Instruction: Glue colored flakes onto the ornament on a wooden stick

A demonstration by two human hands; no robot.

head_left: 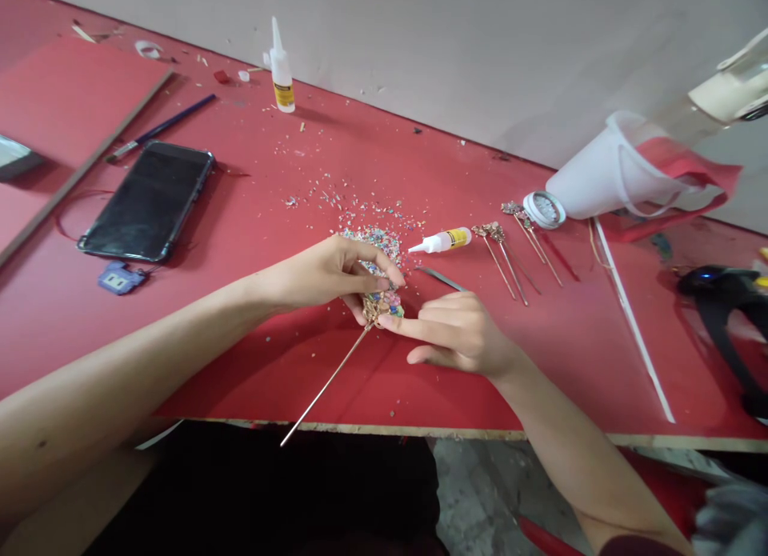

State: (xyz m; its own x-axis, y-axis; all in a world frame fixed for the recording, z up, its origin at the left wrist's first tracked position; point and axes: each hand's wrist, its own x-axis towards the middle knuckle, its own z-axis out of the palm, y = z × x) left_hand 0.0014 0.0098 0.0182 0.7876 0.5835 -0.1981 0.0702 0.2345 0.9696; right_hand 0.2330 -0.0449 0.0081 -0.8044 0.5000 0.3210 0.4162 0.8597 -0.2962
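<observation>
The red tabletop (432, 404) bears a phone (150, 200), a brush (168, 125) — and scattered colourful chips (377, 238).

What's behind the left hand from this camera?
Multicoloured chips lie scattered on the red tabletop just beyond the left hand. Whatever lies directly behind its palm and fingers is covered and cannot be seen.

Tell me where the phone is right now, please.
In the head view, the phone lies at left on the red table, between the brush and the blue charm.

A phone (149, 200) lies near a paintbrush (161, 129) — a white bucket (600, 172) farther right.
</observation>
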